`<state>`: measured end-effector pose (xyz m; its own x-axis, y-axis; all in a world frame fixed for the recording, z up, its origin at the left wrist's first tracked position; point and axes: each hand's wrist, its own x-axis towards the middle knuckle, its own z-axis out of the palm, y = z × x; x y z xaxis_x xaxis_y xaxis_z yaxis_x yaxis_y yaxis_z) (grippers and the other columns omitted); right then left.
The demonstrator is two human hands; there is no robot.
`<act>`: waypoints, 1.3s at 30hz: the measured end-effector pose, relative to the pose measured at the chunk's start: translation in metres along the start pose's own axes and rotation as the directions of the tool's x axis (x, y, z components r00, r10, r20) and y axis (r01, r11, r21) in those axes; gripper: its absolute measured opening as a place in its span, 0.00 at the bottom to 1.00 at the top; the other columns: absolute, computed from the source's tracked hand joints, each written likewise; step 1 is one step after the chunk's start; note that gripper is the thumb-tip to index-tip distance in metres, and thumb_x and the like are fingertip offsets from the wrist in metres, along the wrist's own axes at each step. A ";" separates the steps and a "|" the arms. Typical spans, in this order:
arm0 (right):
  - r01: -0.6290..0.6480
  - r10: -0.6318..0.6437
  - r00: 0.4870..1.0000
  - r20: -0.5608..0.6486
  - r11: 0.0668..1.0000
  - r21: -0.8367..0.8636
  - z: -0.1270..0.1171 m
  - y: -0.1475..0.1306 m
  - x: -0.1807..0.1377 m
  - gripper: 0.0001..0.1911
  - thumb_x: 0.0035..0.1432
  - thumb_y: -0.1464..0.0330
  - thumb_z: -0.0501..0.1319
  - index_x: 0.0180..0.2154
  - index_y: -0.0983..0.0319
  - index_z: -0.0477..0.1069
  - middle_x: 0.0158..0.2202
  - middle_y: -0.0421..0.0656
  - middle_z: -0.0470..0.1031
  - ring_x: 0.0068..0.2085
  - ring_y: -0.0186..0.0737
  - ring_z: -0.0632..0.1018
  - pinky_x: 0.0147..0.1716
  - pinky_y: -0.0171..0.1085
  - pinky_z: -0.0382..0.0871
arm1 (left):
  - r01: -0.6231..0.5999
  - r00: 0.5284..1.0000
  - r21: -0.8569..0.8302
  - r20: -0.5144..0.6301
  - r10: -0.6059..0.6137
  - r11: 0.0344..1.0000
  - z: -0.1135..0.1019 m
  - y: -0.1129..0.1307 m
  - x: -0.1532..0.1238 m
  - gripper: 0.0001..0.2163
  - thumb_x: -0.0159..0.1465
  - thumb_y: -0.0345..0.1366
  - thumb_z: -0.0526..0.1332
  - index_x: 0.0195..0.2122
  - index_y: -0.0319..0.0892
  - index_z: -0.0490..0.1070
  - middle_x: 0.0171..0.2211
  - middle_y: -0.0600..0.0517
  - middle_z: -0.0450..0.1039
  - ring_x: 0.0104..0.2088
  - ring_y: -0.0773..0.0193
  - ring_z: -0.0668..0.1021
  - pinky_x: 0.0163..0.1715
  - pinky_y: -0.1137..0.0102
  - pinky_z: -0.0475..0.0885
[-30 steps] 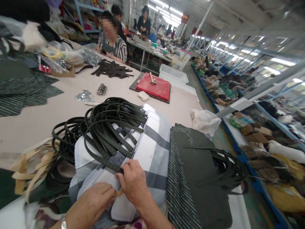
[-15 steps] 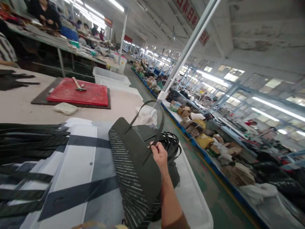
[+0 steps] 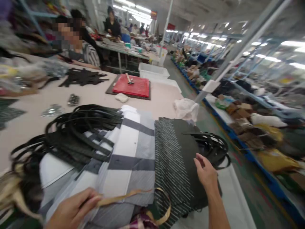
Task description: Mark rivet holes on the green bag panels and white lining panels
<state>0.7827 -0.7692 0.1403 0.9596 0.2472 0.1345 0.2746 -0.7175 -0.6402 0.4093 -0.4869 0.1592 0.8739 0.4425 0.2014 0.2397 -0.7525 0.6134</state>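
Note:
My left hand pinches a long tan strip, which trails right and curls over the lower edge of the fabric. My right hand is over a pile of dark fabric panels with white dashed lettering; its fingers are slightly apart and hold nothing. Black strap loops stick out from the far right side of that pile. Left of it lies a fanned stack of white and grey panels with dark bands. More black straps loop out from this stack's left side.
A red board with a hammer on it lies farther back on the table. White plastic and a post stand at the right corner. Metal parts lie at left. Co-workers sit and stand beyond the table.
My right hand has let go of the dark panel's strap, and the panel lies flat on the pile. My left hand has come into view with the tan strip. The view has swung left.

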 end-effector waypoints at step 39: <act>-0.234 -0.137 0.831 0.539 0.794 0.562 0.220 -0.154 -0.044 0.16 0.52 0.57 0.64 0.31 0.64 0.76 0.21 0.38 0.72 0.23 0.33 0.71 0.24 0.33 0.69 | -0.046 0.995 0.023 -0.085 0.048 0.999 0.003 -0.055 0.012 0.11 0.72 0.39 0.48 0.37 0.47 0.68 0.28 0.58 0.73 0.28 0.68 0.77 0.29 0.74 0.70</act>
<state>0.6842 -0.5264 0.0666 0.7265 0.6548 -0.2084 -0.0411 -0.2614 -0.9644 0.4085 -0.4420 0.1255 0.8453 0.4459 0.2944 0.2092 -0.7831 0.5856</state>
